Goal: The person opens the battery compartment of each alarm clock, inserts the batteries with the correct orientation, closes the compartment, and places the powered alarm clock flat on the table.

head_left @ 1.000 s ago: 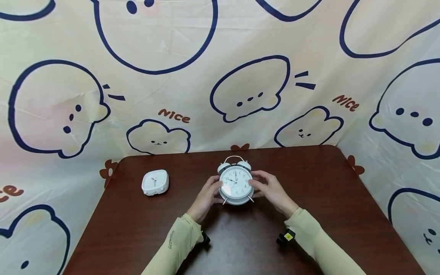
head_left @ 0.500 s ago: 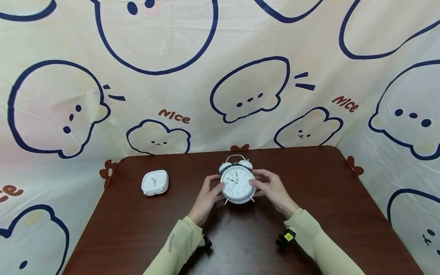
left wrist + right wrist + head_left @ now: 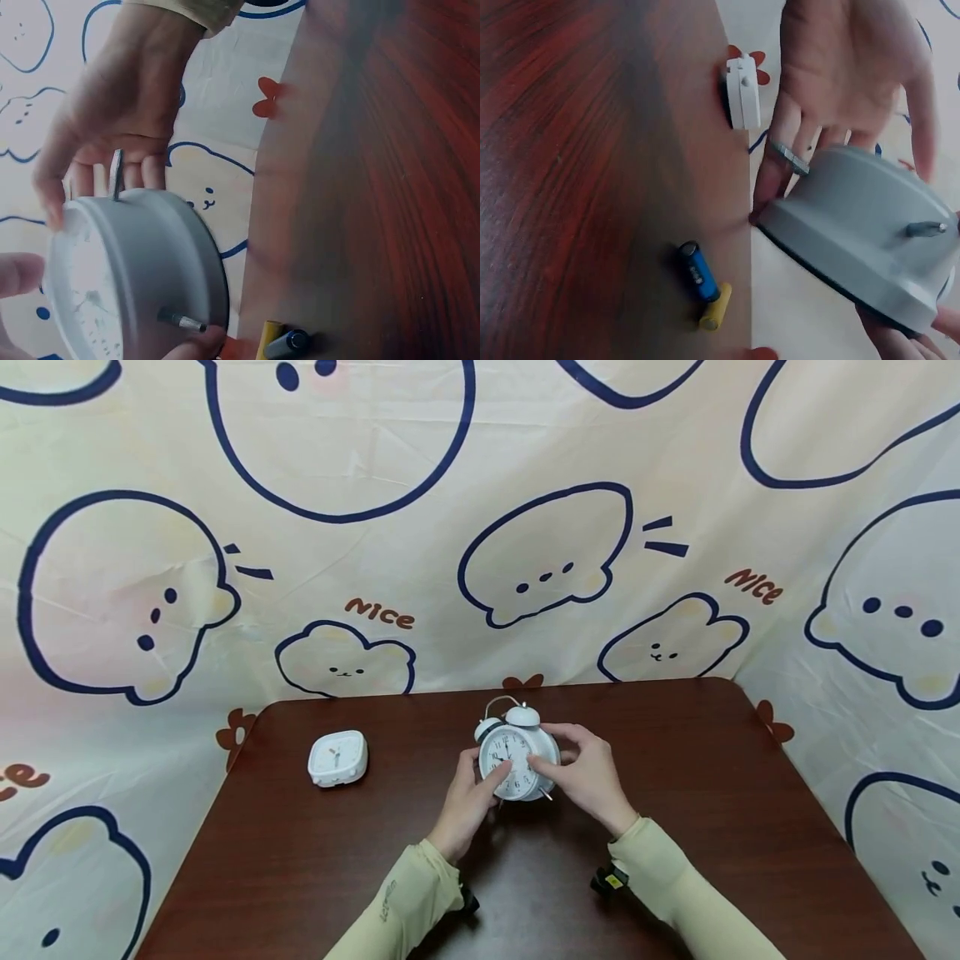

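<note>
Both hands hold a white twin-bell alarm clock [image 3: 513,745] near the middle of the table's far half. My left hand [image 3: 467,803] grips its left side, thumb lying over the front of the dial. My right hand [image 3: 596,777] grips the right side, thumb at the face's edge and fingers behind. In the right wrist view the clock body [image 3: 855,217] is tilted and held off the tabletop, its metal legs [image 3: 928,229] sticking out free. On the table behind it lie a blue battery [image 3: 697,271] and a yellow battery [image 3: 715,307], hidden in the head view.
A small white square clock [image 3: 337,758] lies face up on the left of the dark wooden table [image 3: 675,727]. A cartoon-printed cloth [image 3: 435,560] hangs behind and beside the table. A small black camera [image 3: 611,880] is strapped at the right wrist.
The alarm clock has turned to face left, showing more of its right side. My left thumb has moved further over the dial. The small square clock has stayed put.
</note>
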Action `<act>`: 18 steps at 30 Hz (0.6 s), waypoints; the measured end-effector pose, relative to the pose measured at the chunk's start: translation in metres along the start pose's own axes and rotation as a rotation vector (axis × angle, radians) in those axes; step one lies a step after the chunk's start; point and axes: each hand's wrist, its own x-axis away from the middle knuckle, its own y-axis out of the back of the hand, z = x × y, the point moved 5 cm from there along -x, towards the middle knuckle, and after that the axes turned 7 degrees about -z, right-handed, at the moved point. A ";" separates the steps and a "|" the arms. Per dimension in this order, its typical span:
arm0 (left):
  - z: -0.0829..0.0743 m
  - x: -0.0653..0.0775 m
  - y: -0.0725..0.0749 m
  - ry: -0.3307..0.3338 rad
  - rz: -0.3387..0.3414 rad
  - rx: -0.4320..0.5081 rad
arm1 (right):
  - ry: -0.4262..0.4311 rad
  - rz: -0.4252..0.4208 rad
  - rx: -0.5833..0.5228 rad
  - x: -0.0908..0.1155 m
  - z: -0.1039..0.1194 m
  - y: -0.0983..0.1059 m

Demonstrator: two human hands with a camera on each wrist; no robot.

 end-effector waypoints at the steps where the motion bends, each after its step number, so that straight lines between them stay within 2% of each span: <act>1: 0.000 -0.001 0.000 0.005 -0.005 0.003 | 0.018 -0.011 0.023 0.001 0.003 -0.001; 8: 0.001 -0.007 0.000 0.040 0.000 -0.014 | 0.035 -0.051 0.141 0.002 0.015 -0.012; 13: 0.005 -0.009 0.002 0.072 0.016 -0.027 | 0.090 -0.009 0.196 0.005 0.020 -0.014; 18: 0.008 -0.007 0.001 0.085 0.058 -0.016 | 0.140 0.041 0.173 0.006 0.023 -0.014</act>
